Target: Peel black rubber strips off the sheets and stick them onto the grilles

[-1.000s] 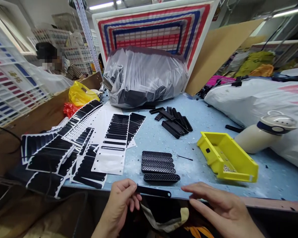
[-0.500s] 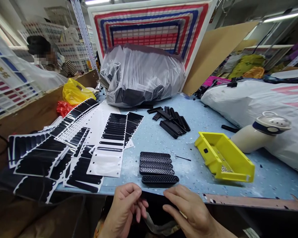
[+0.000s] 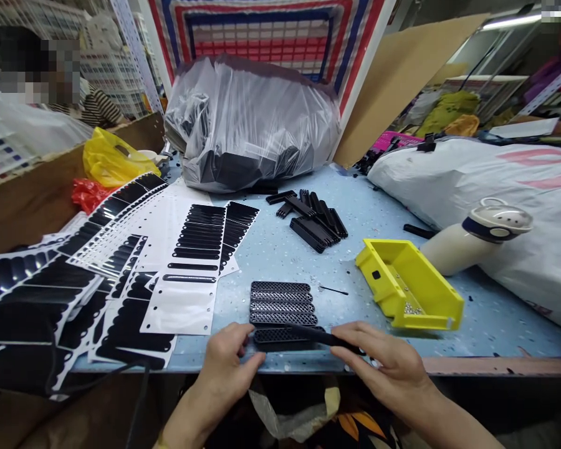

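My right hand [image 3: 386, 358] pinches one end of a slim black strip [image 3: 320, 335], which slants over the front piece of a row of black lattice-faced bars [image 3: 283, 302]. My left hand [image 3: 229, 358] is at the left end of that front bar [image 3: 273, 340], thumb and fingers apart; whether it touches the bar I cannot tell. To the left lies a white backing sheet [image 3: 180, 310] carrying black rounded strips [image 3: 199, 232]. A thin dark stick [image 3: 334, 290] rests right of the bars.
A yellow bin [image 3: 416, 280] with small metal bits stands right, beside a tilted beige bottle [image 3: 453, 246]. Behind the bars is a pile of black pieces [image 3: 315, 218]. A large plastic bag [image 3: 257, 125] fills the back. More sheets [image 3: 75, 293] cover the left. A person [image 3: 65, 87] sits far left.
Both hands have risen to the table's front edge. The black strip now shows plainly in my right hand, over the front bar. My left hand's fingers have opened. The view has shifted.
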{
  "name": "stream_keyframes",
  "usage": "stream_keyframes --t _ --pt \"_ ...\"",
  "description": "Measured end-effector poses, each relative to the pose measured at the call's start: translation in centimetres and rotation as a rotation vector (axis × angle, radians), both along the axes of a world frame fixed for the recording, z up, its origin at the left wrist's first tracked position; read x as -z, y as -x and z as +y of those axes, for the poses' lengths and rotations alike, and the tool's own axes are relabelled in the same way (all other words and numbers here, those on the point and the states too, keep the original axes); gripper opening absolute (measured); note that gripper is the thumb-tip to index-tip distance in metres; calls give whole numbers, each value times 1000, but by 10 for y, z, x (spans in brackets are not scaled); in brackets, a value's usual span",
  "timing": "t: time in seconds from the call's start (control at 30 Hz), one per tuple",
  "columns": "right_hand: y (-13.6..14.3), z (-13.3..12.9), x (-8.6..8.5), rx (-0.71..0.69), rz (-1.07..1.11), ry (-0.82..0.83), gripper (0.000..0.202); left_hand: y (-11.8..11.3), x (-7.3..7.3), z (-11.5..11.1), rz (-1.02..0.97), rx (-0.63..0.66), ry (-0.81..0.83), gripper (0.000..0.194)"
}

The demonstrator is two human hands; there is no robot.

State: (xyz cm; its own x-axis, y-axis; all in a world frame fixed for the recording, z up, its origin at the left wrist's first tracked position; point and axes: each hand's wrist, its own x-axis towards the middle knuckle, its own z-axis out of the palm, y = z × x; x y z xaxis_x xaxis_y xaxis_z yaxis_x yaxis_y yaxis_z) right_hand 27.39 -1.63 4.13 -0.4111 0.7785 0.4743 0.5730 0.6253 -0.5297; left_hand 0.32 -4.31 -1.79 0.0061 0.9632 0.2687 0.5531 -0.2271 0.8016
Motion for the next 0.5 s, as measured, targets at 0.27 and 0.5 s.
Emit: stream_keyframes --t 0.27,0.5 --pt "12 13 17 -56 19 63 14 9 -9 10 58 206 128 14" --pt "23 8 24 -106 -7 56 17 18 -12 10 56 254 144 15"
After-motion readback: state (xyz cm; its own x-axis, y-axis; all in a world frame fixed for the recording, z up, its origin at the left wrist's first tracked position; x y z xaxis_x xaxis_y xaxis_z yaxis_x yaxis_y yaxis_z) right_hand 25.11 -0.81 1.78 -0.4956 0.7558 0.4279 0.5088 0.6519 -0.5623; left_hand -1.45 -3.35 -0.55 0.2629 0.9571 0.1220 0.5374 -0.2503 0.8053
